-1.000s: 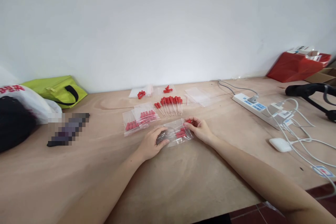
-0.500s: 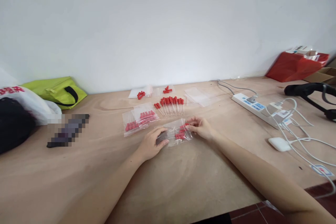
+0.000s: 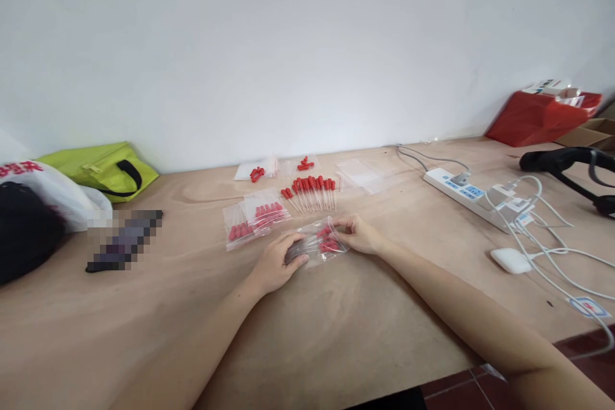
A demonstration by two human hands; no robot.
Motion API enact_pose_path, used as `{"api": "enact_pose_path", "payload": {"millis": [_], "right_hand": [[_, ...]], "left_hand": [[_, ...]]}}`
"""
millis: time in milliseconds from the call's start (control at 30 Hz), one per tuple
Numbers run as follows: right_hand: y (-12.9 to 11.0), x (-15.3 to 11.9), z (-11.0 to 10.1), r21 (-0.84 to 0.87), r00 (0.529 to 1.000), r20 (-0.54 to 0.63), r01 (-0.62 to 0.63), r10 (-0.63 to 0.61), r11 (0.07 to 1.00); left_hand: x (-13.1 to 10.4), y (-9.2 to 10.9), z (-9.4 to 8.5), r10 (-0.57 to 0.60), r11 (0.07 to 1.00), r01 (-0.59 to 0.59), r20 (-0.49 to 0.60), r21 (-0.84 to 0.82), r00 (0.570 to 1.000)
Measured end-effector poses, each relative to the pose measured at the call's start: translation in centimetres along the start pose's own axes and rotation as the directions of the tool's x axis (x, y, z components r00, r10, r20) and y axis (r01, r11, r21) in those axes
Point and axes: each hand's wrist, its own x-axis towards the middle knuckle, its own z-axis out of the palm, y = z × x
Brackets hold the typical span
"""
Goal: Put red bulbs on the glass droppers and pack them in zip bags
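A clear plastic zip bag (image 3: pixel 312 257) lies between my hands, with several red-bulbed droppers (image 3: pixel 328 246) inside, their bulbs to the right. My left hand (image 3: pixel 278 262) is closed on the bag's left end, thumb in front and fingers behind. At the bag's right edge, my right hand (image 3: pixel 358 234) has its fingers bent and pinched on the plastic. Just beyond, loose droppers (image 3: pixel 314 187) lie side by side in a row, bulbs away from me. To the left are two filled zip bags (image 3: pixel 237 240) that overlap, holding more droppers.
Loose red rubber bulbs (image 3: pixel 257 173) and flat bags (image 3: pixel 362 175) lie toward the wall. On the right are a power strip (image 3: pixel 461 195), white cables, a white charger (image 3: pixel 510 261) and a red bag (image 3: pixel 541 118). A phone-like dark object (image 3: pixel 125 240) and a yellow-green bag (image 3: pixel 96 170) sit left.
My right hand has shifted slightly left along the bag's right edge, and the dropper it held at the opening now lies inside with the others. My left hand has stayed in place.
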Motion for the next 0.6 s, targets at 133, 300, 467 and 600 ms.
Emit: {"api": "enact_pose_path", "payload": {"millis": [133, 300, 467, 600], "right_hand": [[-0.5, -0.2, -1.0, -0.155, 0.996, 0.01, 0.086, -0.085, 0.984], [0.4, -0.2, -2.0, -0.07, 0.987, 0.158, -0.025, 0.036, 0.997], [1.4, -0.6, -2.5, -0.025, 0.986, -0.048, -0.158, 0.157, 0.987], [1.5, -0.7, -2.2, -0.082, 0.992, -0.091, -0.094, 0.086, 0.992]], "left_hand": [[0.0, -0.1, 0.0, 0.036, 0.999, -0.036, 0.011, -0.004, 0.999], [0.0, -0.3, 0.2, 0.069, 0.998, -0.069, 0.042, -0.002, 0.997], [0.1, -0.3, 0.3, 0.054, 0.998, -0.054, 0.027, 0.008, 0.998], [0.0, -0.3, 0.2, 0.024, 0.999, -0.024, 0.003, 0.022, 1.0]]}}
